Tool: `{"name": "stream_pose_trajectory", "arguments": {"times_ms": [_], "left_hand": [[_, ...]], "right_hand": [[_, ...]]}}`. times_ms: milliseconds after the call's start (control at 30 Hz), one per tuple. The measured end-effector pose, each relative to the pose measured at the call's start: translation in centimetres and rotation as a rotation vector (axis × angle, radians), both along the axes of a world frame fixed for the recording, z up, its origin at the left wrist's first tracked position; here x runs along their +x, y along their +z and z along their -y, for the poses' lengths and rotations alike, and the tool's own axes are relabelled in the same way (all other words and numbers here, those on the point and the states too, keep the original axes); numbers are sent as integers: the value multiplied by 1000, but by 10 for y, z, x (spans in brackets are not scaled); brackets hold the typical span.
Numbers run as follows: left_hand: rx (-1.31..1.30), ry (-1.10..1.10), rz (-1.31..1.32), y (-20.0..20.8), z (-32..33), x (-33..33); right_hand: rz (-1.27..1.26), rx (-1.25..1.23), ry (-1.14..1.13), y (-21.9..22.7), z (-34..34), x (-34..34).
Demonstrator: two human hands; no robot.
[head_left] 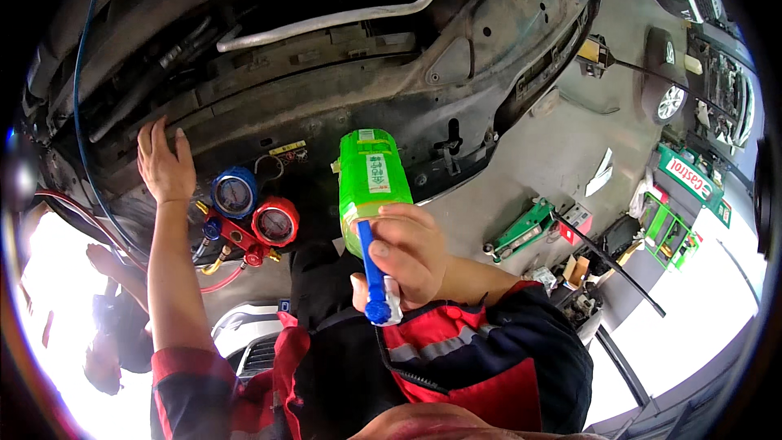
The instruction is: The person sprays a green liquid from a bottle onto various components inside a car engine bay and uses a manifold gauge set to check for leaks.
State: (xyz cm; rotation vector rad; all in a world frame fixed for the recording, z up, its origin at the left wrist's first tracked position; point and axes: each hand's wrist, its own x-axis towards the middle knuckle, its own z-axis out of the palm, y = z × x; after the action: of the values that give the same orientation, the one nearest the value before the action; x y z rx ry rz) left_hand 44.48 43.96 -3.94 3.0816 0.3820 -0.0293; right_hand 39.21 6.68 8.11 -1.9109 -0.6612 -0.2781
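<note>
Nearest lens, at 6 o'c.: my red-and-dark-blue jacket (444, 326) w/ grey stripe. Just above it, my R grip (403, 257) is closed, knuckles out, round the lower end of a green canister (375, 175) & a blue handle (372, 265) w/ ribbed round knob; whether canister & handle are joined, can't tell. Canister sits approx. mid-view, tilted, its pale label facing me; a bit of white material (393, 301) shows beside the knob. My L grip (167, 167), at 9 o'c., is spread wide, holds nothing visible, fingertips up at the vehicle's dark underside (326, 98); contact can't be confirmed. Betw. L grip & canister: a red gauge manifold (234, 232) bearing a blue-rimmed gauge (235, 193) & a red-rimmed gauge (275, 222), w/ a red hose (224, 282) below. Blue hose (79, 90) runs down at 10 o'c.; bent silver pipe (342, 23) crosses at 12. Approx. 3–4 o'c., on the grey floor (481, 216): green floor jack (525, 228) w/ long dark handle. Car wheel (669, 102) at 2; another person (122, 310), partly washed out by glare, at 8.
</note>
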Motion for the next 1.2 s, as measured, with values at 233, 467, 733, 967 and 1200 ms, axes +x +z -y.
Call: {"name": "stream_pose_trajectory", "arguments": {"times_ms": [233,467,733,967,1200], "left_hand": [[21,1,-31,-3,-4,0],[-17,12,-36,-4,-8,0],[-31,0,-5,-1,-3,-1],[-48,3,-17,0,-4,0],[-36,-1,-39,-1,-5,-1]], "right_hand": [[-150,121,-30,12,3,24],[-381,262,18,17,42,90],[-969,58,-456,31,83,166],[-871,35,-377,3,75,187],[-833,-27,-410,-9,66,203]]}}
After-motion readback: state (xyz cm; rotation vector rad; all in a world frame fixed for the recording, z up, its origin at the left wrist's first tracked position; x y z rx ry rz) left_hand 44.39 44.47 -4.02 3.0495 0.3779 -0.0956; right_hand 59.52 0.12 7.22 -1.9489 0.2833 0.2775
